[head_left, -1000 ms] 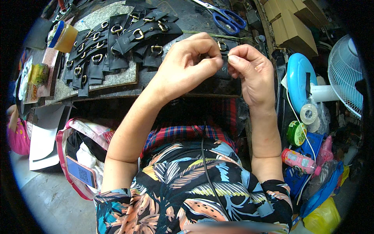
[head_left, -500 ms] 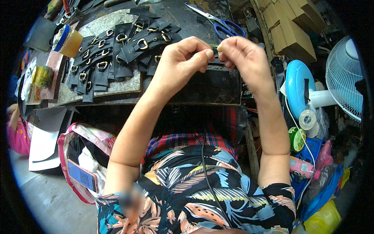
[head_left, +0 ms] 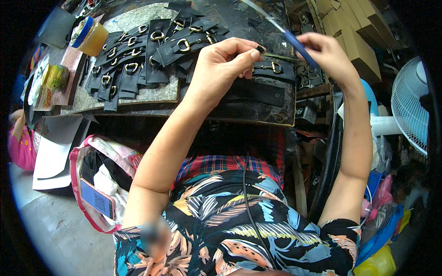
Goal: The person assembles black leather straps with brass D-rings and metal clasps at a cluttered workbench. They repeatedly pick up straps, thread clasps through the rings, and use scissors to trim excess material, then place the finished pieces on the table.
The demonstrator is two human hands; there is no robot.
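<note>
My left hand [head_left: 221, 64] pinches the end of a black leather strap [head_left: 271, 69] with a gold buckle, which lies across the dark work board [head_left: 248, 99]. To the right, my right hand [head_left: 324, 53] grips blue-handled scissors [head_left: 294, 43] by the handles; their blades point up and left, blurred, above the strap. A pile of similar black straps with gold rings [head_left: 138, 55] rests on a grey stone slab [head_left: 152, 94] left of my left hand.
A jar with a blue lid [head_left: 87, 37] and a printed packet [head_left: 53, 80] sit at the far left. Cardboard boxes [head_left: 350, 25] stand behind my right hand. A white fan [head_left: 412, 110] is at right. An open bag with a phone [head_left: 96, 198] lies below left.
Both hands held the strap together earlier. My right hand has since let go, moved right and up, and picked up the blue-handled scissors. My left hand still holds the strap end.
</note>
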